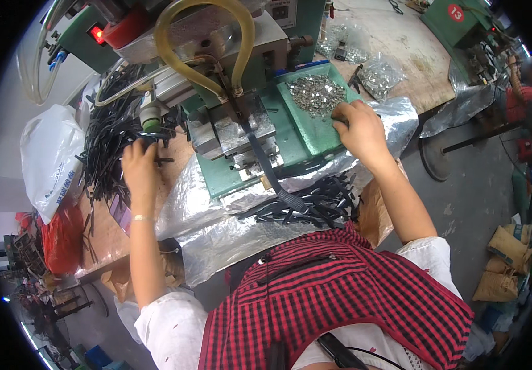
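My left hand (pixel 140 169) is at the edge of a pile of black strips (pixel 102 145), its fingers closed on a black strip (pixel 148 140) beside a green-ringed knob (pixel 151 123). My right hand (pixel 362 131) hangs over the right side of a green tray (pixel 306 132) that holds many small shiny metal pieces (pixel 316 94). Its fingers are curled together, and anything between the tips is too small to make out. Between my hands stands a bench machine with a metal block (pixel 241 132). A dark strap (pixel 263 160) runs from it toward me.
More black strips (pixel 306 200) lie on silver foil (pixel 216 237) in front of me. Clear bags of metal pieces (pixel 382 77) stand behind the tray. A yellowish hose (pixel 248 31) loops above the machine. White (pixel 53 157) and red (pixel 62 240) plastic bags hang at the left.
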Demonstrator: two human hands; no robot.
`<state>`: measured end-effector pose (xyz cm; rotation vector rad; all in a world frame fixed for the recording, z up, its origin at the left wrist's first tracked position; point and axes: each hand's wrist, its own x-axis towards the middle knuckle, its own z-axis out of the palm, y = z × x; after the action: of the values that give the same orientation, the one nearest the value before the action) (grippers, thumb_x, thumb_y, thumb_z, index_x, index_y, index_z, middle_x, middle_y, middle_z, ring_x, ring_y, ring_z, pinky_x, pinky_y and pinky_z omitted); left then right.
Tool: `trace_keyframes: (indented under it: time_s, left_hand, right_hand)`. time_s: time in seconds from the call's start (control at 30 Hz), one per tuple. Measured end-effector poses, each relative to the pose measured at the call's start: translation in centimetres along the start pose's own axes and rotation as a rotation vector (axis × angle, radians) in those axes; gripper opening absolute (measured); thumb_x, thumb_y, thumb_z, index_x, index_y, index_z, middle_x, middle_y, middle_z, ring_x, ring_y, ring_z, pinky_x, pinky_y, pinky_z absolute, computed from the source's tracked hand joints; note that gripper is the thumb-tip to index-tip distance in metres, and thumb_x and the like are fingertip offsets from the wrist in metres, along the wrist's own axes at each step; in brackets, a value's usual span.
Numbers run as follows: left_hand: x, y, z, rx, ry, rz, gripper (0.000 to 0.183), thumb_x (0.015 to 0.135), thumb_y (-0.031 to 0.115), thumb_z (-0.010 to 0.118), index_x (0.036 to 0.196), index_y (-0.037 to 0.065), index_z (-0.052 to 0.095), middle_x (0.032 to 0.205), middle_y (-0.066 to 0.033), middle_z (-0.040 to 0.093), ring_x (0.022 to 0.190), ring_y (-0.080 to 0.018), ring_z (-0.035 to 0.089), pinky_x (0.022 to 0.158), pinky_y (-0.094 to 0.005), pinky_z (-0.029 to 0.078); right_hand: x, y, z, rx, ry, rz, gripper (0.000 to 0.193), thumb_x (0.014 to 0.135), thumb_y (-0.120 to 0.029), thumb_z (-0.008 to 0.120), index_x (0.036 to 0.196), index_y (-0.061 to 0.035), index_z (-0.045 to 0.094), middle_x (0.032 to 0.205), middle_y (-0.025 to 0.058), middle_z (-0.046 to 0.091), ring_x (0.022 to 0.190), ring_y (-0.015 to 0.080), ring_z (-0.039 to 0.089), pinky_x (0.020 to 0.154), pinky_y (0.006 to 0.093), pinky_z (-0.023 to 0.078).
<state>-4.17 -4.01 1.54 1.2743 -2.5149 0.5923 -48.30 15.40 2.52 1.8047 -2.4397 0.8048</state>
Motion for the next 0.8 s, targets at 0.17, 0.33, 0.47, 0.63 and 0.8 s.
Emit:
trace_keyframes:
  time_s: [0.17, 0.33, 0.47, 0.63, 0.8]
  left_hand:
    - [0.8, 0.8, 4.2, -0.165, 0.152, -0.088, 0.015, 0.084, 0.008, 0.064, 0.091, 0.007, 0.078, 0.112, -0.0109, 0.069, 0.102, -0.0345, 0.061, 0.088, -0.0461, 0.049]
    - [2.3, 2.5, 3.6, 0.004, 0.111, -0.092, 0.017, 0.08, 0.004, 0.067, 0.091, 0.008, 0.078, 0.112, -0.0107, 0.069, 0.104, -0.0339, 0.06, 0.086, -0.0447, 0.048]
    - [2.0, 1.5, 3.9, 0.023, 0.035, -0.11, 0.017, 0.076, 0.003, 0.069, 0.089, 0.008, 0.078, 0.104, -0.0094, 0.067, 0.105, -0.0331, 0.059, 0.084, -0.0441, 0.047]
    - [3.4, 2.1, 1.5, -0.421, 0.49, -0.235, 0.014, 0.087, 0.006, 0.071, 0.101, 0.006, 0.074, 0.086, -0.01, 0.066, 0.076, -0.0293, 0.061, 0.07, -0.0411, 0.05]
    - [1.6, 1.3, -1.1, -1.382, 0.321, -0.82, 0.034, 0.105, 0.014, 0.061, 0.136, -0.001, 0.059, 0.107, -0.0136, 0.076, 0.081, -0.0145, 0.07, 0.065, -0.0236, 0.051]
  right_hand:
    - [1.1, 1.8, 0.7, -0.085, -0.073, -0.173, 0.011, 0.081, -0.011, 0.074, 0.09, -0.0069, 0.07, 0.094, 0.0125, 0.068, 0.101, 0.0362, 0.065, 0.085, 0.0487, 0.053]
    - [1.4, 1.9, 0.3, -0.001, -0.044, -0.134, 0.01, 0.082, -0.013, 0.074, 0.089, -0.0078, 0.07, 0.094, 0.0123, 0.068, 0.095, 0.0359, 0.066, 0.083, 0.0479, 0.054]
    - [1.6, 0.2, 2.2, -0.084, 0.078, -0.141, 0.009, 0.082, -0.014, 0.075, 0.089, -0.0087, 0.071, 0.094, 0.0123, 0.068, 0.094, 0.0351, 0.066, 0.08, 0.0473, 0.055]
    - [1.5, 0.0, 3.2, -0.122, 0.12, -0.158, 0.007, 0.085, -0.01, 0.072, 0.091, -0.0075, 0.07, 0.094, 0.0135, 0.068, 0.096, 0.0355, 0.066, 0.079, 0.0481, 0.054]
    - [0.2, 0.7, 2.8, 0.127, 0.359, -0.117, 0.014, 0.09, -0.008, 0.068, 0.103, -0.004, 0.071, 0.092, 0.0175, 0.072, 0.089, 0.0399, 0.068, 0.081, 0.0502, 0.053]
